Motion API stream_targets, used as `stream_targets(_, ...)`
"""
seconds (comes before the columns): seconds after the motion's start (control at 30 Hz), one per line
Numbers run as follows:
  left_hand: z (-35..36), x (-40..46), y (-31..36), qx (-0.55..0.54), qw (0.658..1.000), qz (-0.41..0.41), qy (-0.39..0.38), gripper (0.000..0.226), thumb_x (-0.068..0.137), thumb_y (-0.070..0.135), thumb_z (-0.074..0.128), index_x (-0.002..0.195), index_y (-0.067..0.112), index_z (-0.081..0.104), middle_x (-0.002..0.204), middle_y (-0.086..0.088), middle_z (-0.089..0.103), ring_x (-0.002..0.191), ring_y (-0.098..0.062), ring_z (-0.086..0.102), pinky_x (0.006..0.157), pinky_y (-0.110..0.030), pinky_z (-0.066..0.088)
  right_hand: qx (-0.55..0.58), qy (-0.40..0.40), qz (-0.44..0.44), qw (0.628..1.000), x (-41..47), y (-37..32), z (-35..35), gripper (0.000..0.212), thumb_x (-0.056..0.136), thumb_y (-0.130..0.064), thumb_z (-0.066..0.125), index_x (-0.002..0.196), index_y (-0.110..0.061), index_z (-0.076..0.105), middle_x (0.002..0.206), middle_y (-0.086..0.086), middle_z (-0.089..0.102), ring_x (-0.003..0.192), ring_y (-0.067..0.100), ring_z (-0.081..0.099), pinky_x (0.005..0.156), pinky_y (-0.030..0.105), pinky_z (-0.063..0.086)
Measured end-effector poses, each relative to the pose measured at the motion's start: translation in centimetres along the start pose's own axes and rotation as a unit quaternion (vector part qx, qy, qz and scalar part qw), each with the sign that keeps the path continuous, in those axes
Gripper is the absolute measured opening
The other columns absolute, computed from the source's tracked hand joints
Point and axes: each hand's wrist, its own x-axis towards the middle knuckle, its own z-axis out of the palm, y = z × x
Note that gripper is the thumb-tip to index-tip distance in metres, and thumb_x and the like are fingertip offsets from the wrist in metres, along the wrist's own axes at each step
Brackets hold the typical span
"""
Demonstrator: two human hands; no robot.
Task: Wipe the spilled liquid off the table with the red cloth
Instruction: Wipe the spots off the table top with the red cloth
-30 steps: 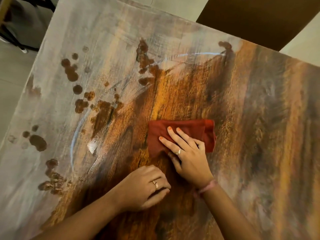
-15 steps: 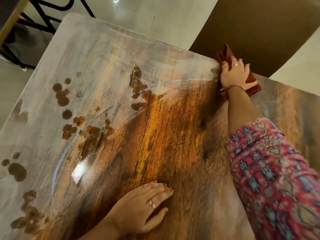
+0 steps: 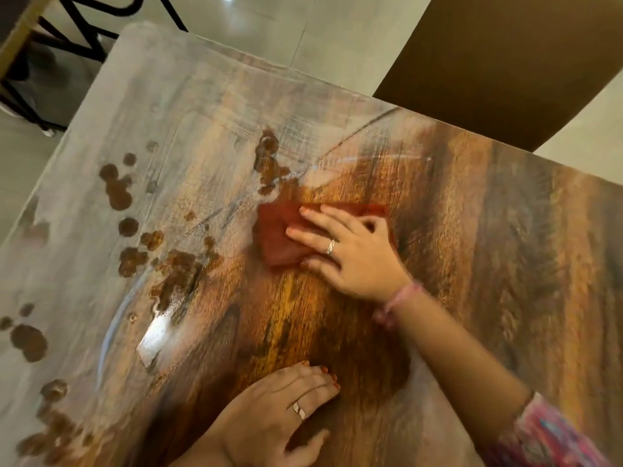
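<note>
A folded red cloth [image 3: 281, 235] lies flat on the glossy wood-pattern table [image 3: 488, 230], near its middle. My right hand [image 3: 354, 254] presses on the cloth with straight, spread fingers and covers its right part. Brown spilled liquid sits in blobs just above the cloth [image 3: 268, 163] and in several patches to the left [image 3: 175, 274], running down the left side of the table [image 3: 28, 342]. My left hand [image 3: 276, 416] rests flat on the table near the front edge, fingers straight, holding nothing.
A brown chair back [image 3: 505, 62] stands beyond the far table edge at upper right. A black metal frame [image 3: 67, 32] stands on the tiled floor at upper left. The table's left edge runs diagonally close to the spill.
My right hand has brought the cloth back from the far table edge by the chair to the table's middle, just below the upper blobs. My left hand has stayed put.
</note>
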Motion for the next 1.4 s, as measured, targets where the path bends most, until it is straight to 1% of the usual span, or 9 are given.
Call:
stream_targets(0.1,0.3,-0.1,-0.1,-0.003,1.0,0.012,0.023,0.046,0.082,0.044,0.064,0.122,0.022,0.062,0.127,0.013,0.059,0.127,0.0,0.043,0.109,-0.021,0.032,0.018,0.032,0.214,0.976,3.1,8.3,-1.2,0.052,0.092,-0.062,0.031,0.142,-0.05,0.028,0.157,-0.012,0.022,0.143,0.018,0.02,0.104,0.055,0.017)
stream_targets(0.2,0.7,-0.3,-0.2,-0.008,1.0,0.009,0.021,0.048,0.083,0.044,0.062,0.126,0.022,0.059,0.128,0.012,0.058,0.127,-0.001,0.043,0.11,-0.022,0.031,0.068,0.081,0.469,0.877,4.2,15.1,-2.4,0.052,0.094,-0.058,0.029,0.144,-0.046,0.027,0.159,-0.008,0.017,0.145,0.022,0.012,0.107,0.061,0.008)
stream_targets(0.27,0.8,-0.3,-0.3,-0.013,1.0,0.008,0.02,0.049,0.084,0.045,0.06,0.128,0.023,0.055,0.129,0.011,0.057,0.128,-0.002,0.043,0.11,-0.022,0.03,0.078,0.095,0.528,0.84,4.9,16.0,-2.6,0.051,0.096,-0.055,0.026,0.145,-0.043,0.027,0.159,-0.007,0.016,0.146,0.021,0.01,0.107,0.062,0.007)
stream_targets(0.6,1.0,-0.2,-0.6,-0.04,0.999,0.021,0.018,0.051,0.078,0.042,0.065,0.124,0.018,0.06,0.126,0.008,0.06,0.127,-0.003,0.044,0.111,-0.022,0.029,-0.001,0.109,0.291,0.95,-0.2,-0.7,0.5,0.039,0.094,-0.04,0.045,0.133,-0.037,0.052,0.142,-0.01,0.049,0.131,0.015,0.045,0.09,0.04,0.032)
stream_targets(0.8,0.9,-0.4,-0.7,-0.051,0.998,0.021,0.022,0.049,0.081,0.042,0.062,0.124,0.021,0.059,0.128,0.01,0.058,0.128,-0.001,0.042,0.11,-0.023,0.03,-0.026,0.061,0.333,0.94,-0.2,1.2,0.8,0.047,0.098,-0.046,0.034,0.144,-0.036,0.036,0.153,-0.005,0.035,0.141,0.019,0.03,0.105,0.053,0.026)
stream_targets(0.93,1.2,-0.4,-0.7,-0.051,0.998,0.017,0.027,0.048,0.082,0.042,0.061,0.125,0.022,0.055,0.128,0.01,0.058,0.128,-0.002,0.043,0.11,-0.025,0.032,0.069,0.069,0.449,0.888,3.7,11.5,-2.1,0.055,0.097,-0.053,0.027,0.149,-0.035,0.023,0.159,-0.003,0.016,0.147,0.021,0.01,0.113,0.063,0.002)
stream_targets(1.07,1.2,-0.3,-0.6,-0.045,0.999,0.018,0.022,0.048,0.082,0.041,0.062,0.125,0.019,0.056,0.128,0.007,0.059,0.128,-0.004,0.044,0.11,-0.025,0.031,0.049,0.08,0.507,0.857,6.9,12.5,-2.1,0.062,0.094,-0.06,0.027,0.15,-0.034,0.019,0.16,-0.002,0.014,0.147,0.025,0.009,0.114,0.059,0.005)
stream_targets(1.27,1.2,-0.2,-0.5,-0.042,0.999,0.017,0.024,0.046,0.08,0.039,0.064,0.12,0.016,0.062,0.125,0.005,0.061,0.124,-0.007,0.049,0.11,-0.025,0.032,0.04,0.057,0.169,0.983,5.9,-0.8,0.1,0.048,0.094,-0.048,0.038,0.142,-0.039,0.038,0.153,-0.008,0.033,0.143,0.02,0.025,0.114,0.053,0.017)
stream_targets(1.4,1.1,-0.1,-0.5,-0.021,0.999,0.029,0.015,0.044,0.08,0.038,0.063,0.118,0.017,0.064,0.124,0.004,0.062,0.123,-0.008,0.05,0.11,-0.024,0.03,0.042,0.0,-0.078,0.996,2.1,-7.1,2.1,0.048,0.093,-0.051,0.041,0.141,-0.042,0.039,0.152,-0.012,0.034,0.144,0.018,0.024,0.114,0.049,0.012)
